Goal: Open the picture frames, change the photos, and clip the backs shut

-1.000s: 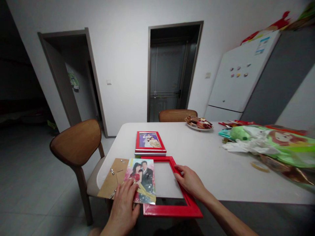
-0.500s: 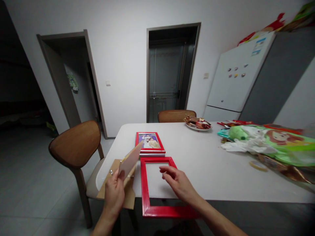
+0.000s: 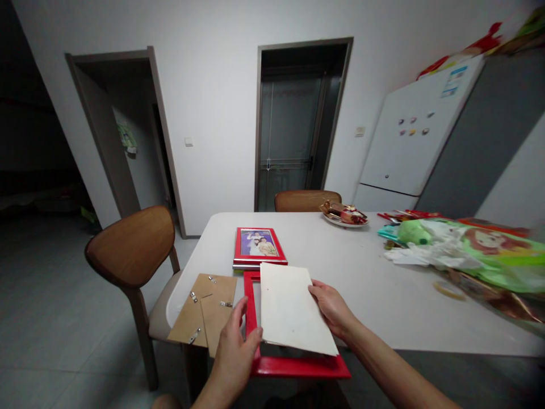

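White sheets (image 3: 292, 309) over red frame (image 3: 300, 367), right hand (image 3: 334, 309) pinching sheets, left hand (image 3: 235, 347) open beside them

White wall (image 3: 221, 113) with two dark-framed doorways, brown wooden chairs (image 3: 131, 247), pale table (image 3: 361, 284), grey tiled floor (image 3: 85, 318).

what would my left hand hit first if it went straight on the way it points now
Probably the left side of the red frame, which the left hand overlaps in view. Depth is unclear, so it might pass just above.
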A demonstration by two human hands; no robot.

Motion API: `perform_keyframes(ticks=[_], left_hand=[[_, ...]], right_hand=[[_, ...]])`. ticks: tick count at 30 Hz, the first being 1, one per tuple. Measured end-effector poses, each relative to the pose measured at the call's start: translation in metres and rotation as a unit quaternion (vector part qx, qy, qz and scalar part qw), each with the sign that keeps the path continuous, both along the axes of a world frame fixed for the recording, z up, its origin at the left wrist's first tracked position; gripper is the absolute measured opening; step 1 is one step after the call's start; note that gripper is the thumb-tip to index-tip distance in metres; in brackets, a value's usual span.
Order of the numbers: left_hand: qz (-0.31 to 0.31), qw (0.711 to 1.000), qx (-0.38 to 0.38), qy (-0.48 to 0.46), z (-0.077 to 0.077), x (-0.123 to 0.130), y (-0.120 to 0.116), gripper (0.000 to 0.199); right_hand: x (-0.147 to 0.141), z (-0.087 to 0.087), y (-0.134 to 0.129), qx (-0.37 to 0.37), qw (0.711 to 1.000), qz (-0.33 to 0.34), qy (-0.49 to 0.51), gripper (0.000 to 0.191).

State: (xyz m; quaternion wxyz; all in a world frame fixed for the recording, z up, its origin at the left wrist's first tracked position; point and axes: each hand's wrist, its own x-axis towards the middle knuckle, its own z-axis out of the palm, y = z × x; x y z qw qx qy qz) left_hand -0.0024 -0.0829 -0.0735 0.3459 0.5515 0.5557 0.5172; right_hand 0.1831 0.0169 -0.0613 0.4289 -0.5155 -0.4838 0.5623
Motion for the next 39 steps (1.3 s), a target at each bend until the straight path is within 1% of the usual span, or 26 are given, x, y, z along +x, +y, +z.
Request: perform_keyframes(ticks=[2, 4, 7, 9, 11, 14, 16, 18, 20, 21, 22, 24, 26, 28, 30, 31, 32, 33, 36, 38, 39], left_hand=[[-0.017, 0.994, -0.014, 0.102, -0.001, 0.002, -0.004, 0.054], [-0.042, 0.984, -0.028, 0.169, -0.002, 0.005, -0.007, 0.055], [-0.069, 0.974, -0.019, 0.213, -0.008, 0.009, -0.010, 0.058], [-0.080, 0.970, -0.010, 0.230, -0.011, 0.009, -0.010, 0.060], [-0.090, 0.965, -0.012, 0.246, -0.012, 0.008, -0.011, 0.061], [-0.106, 0.956, -0.016, 0.274, -0.010, 0.007, -0.011, 0.061], [-0.111, 0.951, -0.015, 0.289, -0.010, 0.007, -0.011, 0.061], [-0.111, 0.947, -0.007, 0.301, -0.012, 0.008, -0.011, 0.062], [-0.113, 0.944, 0.010, 0.310, -0.015, 0.008, -0.011, 0.063], [-0.114, 0.943, 0.021, 0.312, -0.016, 0.007, -0.012, 0.063], [-0.114, 0.943, 0.032, 0.312, -0.016, 0.004, -0.013, 0.064], [-0.108, 0.943, 0.051, 0.311, -0.015, -0.006, -0.017, 0.063], [-0.090, 0.939, 0.059, 0.326, -0.011, -0.025, -0.021, 0.064], [-0.058, 0.926, 0.040, 0.370, -0.010, -0.051, -0.022, 0.068], [-0.006, 0.905, -0.008, 0.425, -0.013, -0.080, -0.021, 0.068], [0.032, 0.891, -0.039, 0.451, -0.017, -0.093, -0.019, 0.068], [0.075, 0.878, -0.061, 0.469, -0.022, -0.105, -0.017, 0.066], [0.102, 0.869, -0.063, 0.480, -0.028, -0.114, -0.014, 0.063], [0.140, 0.865, -0.024, 0.481, -0.043, -0.126, -0.009, 0.053], [0.151, 0.868, -0.004, 0.474, -0.046, -0.126, -0.009, 0.048], [0.155, 0.868, -0.001, 0.472, -0.046, -0.124, -0.009, 0.046]], right_hand=[[0.003, -0.003, 0.004, -0.006, 1.000, 0.017, -0.021, 0.042], [0.001, -0.008, 0.008, 0.016, 0.998, 0.040, -0.053, 0.043], [-0.006, -0.013, 0.013, 0.069, 0.987, 0.074, -0.125, 0.043], [-0.009, -0.014, 0.016, 0.105, 0.972, 0.083, -0.192, 0.043], [-0.009, -0.012, 0.017, 0.155, 0.945, 0.074, -0.277, 0.041], [-0.008, -0.008, 0.015, 0.223, 0.882, 0.048, -0.413, 0.034], [-0.008, -0.008, 0.012, 0.226, 0.839, 0.042, -0.494, 0.032], [-0.008, -0.009, 0.009, 0.210, 0.802, 0.039, -0.558, 0.031], [-0.008, -0.011, 0.007, 0.201, 0.777, 0.034, -0.596, 0.032], [-0.008, -0.012, 0.006, 0.201, 0.769, 0.033, -0.606, 0.032], [-0.008, -0.012, 0.006, 0.203, 0.765, 0.032, -0.611, 0.033], [-0.009, -0.012, 0.005, 0.216, 0.765, 0.027, -0.605, 0.033], [-0.013, -0.009, 0.001, 0.250, 0.775, 0.030, -0.580, 0.035], [-0.023, -0.005, -0.007, 0.296, 0.789, 0.053, -0.535, 0.035], [-0.039, 0.001, -0.019, 0.337, 0.801, 0.094, -0.486, 0.035], [-0.050, 0.004, -0.027, 0.354, 0.803, 0.118, -0.464, 0.034], [-0.061, 0.007, -0.035, 0.370, 0.802, 0.143, -0.448, 0.034], [-0.073, 0.009, -0.043, 0.382, 0.797, 0.169, -0.436, 0.034], [-0.107, 0.009, -0.063, 0.395, 0.781, 0.233, -0.424, 0.046], [-0.124, 0.004, -0.069, 0.389, 0.779, 0.244, -0.427, 0.053], [-0.129, 0.002, -0.071, 0.384, 0.783, 0.240, -0.425, 0.054]])
